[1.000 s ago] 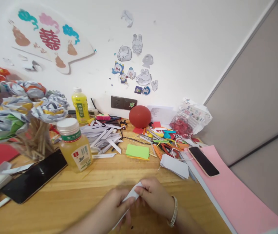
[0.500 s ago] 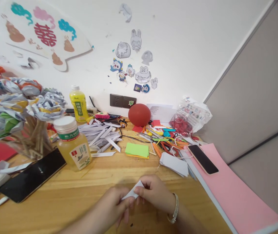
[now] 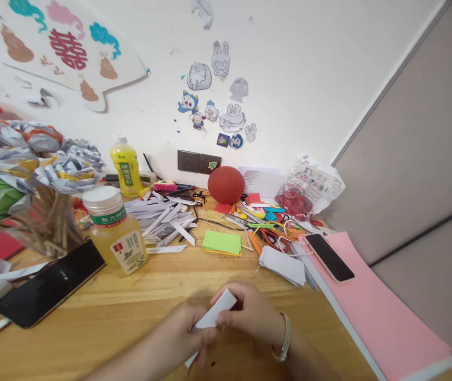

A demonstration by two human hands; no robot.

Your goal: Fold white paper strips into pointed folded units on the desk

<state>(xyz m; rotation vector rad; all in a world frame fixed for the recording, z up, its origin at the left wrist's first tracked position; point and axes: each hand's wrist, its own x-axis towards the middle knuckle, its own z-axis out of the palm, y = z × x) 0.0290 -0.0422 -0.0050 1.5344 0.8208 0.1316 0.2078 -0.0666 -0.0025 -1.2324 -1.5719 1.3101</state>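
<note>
Both my hands meet low in the middle of the view, over the wooden table point(image 3: 102, 312). Between them is a narrow white paper strip point(image 3: 214, 315), folded and slanting up to the right. My left hand point(image 3: 184, 330) pinches its lower part with curled fingers. My right hand point(image 3: 249, 312), with a bead bracelet at the wrist, closes its fingertips on the upper end. The strip's lowest tip pokes out beneath my left fingers.
A juice bottle point(image 3: 114, 233) and a dark tablet point(image 3: 49, 286) lie at the left, beside paper flowers point(image 3: 39, 159) in a holder. Behind are several white paper strips point(image 3: 166, 217), green notes point(image 3: 222, 242), a red ball point(image 3: 226, 184), a phone point(image 3: 329, 257) on pink sheets point(image 3: 384, 323).
The strip's upper end has lifted and swung out longer to the right between my fingers. The view has tilted slightly, shifting the table items up and left.
</note>
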